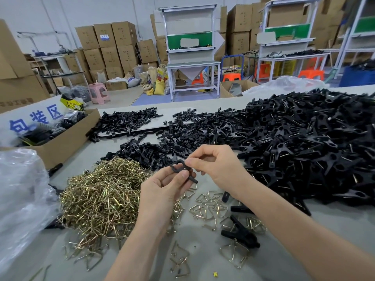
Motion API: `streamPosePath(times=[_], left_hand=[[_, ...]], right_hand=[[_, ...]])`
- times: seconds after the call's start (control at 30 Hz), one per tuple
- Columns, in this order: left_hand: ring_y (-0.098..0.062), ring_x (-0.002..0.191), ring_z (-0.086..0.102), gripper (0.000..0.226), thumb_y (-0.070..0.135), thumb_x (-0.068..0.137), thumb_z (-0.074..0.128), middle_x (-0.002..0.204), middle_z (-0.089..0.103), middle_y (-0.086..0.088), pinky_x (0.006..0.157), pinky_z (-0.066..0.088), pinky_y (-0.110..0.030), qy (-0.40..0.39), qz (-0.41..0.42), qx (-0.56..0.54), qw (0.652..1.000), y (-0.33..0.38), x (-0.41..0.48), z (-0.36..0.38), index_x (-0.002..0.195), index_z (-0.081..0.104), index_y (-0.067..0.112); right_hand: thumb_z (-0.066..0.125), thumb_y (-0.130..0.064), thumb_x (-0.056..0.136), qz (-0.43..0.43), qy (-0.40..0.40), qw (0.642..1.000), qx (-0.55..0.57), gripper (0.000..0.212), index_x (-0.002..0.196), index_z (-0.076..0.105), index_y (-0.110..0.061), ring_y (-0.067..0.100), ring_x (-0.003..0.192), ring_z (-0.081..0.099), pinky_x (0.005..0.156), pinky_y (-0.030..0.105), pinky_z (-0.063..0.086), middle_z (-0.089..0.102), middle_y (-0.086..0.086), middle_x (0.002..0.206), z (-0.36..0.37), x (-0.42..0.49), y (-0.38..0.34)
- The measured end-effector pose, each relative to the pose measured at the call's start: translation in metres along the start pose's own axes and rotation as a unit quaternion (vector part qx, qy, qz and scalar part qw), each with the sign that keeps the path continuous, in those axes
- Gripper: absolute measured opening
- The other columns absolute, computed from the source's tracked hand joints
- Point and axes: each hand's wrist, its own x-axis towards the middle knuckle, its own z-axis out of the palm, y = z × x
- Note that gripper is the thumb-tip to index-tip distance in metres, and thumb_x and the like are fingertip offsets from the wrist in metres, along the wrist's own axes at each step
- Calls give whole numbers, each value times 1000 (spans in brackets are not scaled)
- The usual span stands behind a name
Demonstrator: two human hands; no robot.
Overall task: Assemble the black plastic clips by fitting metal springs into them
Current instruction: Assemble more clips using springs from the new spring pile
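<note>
Both hands raised over the table [203,266], working one black clip [183,173]. Left hand [166,187] curls round its lower body; right hand [215,165] pinches the upper, looped end. Clip's long axis runs upper-left to lower-right, tilted.

No spring visibly seated in it; cannot tell if either hand hides one. Spring heap [101,197] lies left of and below the left hand, the nearer hand to it. Loose springs [207,207] lie directly under both hands, closer than the heap. Clip heap [304,142] spreads to the right.
</note>
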Motion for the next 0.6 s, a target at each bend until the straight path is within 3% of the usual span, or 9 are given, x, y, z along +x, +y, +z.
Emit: streamPosePath(times=[0.2,0.3,0.43,0.6], left_hand=[[-8,71,71,29,19,69,70,84,76,-5,56,53,-16,17,22,93,995,2,1,-3,96,70,12],[-7,77,71,18,6,83,64,87,76,-6,63,53,-12,10,4,56,998,1,2,-2,99,69,11],[-11,85,72,22,-3,88,57,93,75,-10,68,53,-13,6,-11,5,1000,2,2,0,102,67,9],[-12,89,71,28,-7,88,55,97,75,-11,69,54,-14,-17,-14,6,1000,2,2,0,110,65,8]], right_hand=[[66,-1,83,51,-58,997,3,16,91,75,-12,6,68,62,68,15,49,72,5,77,-12,3,-2],[68,1,81,44,-47,998,5,17,83,72,-15,3,66,63,68,13,49,71,2,74,-11,2,-3],[72,1,79,47,-22,998,26,15,78,69,-14,11,72,66,75,20,53,73,4,74,-13,3,-3],[72,1,79,50,-23,998,44,16,75,69,-14,10,65,62,64,17,50,70,1,69,-15,5,-4]])
